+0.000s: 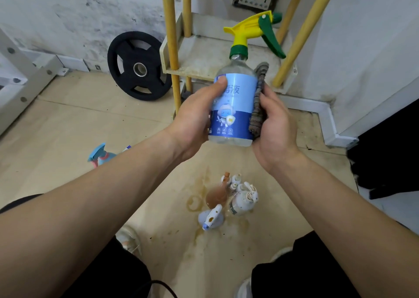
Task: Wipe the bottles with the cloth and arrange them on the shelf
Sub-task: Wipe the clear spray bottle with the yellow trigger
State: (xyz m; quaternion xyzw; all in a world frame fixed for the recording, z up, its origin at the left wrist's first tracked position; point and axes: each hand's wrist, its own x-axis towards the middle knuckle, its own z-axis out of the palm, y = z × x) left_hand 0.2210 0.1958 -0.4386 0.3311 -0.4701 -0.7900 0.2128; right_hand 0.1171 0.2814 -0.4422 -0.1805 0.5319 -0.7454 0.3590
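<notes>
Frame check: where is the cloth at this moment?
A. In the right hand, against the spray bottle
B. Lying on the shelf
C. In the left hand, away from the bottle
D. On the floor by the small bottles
A: the right hand holds the cloth against the side of the bottle, while the left hand grips its other side.

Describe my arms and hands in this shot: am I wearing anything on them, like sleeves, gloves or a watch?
The left forearm and right forearm are bare to the edge of the frame, with no sleeves in view. The left hand and right hand have no gloves. No watch, bracelet or ring shows on the wrists or the visible fingers.
</notes>
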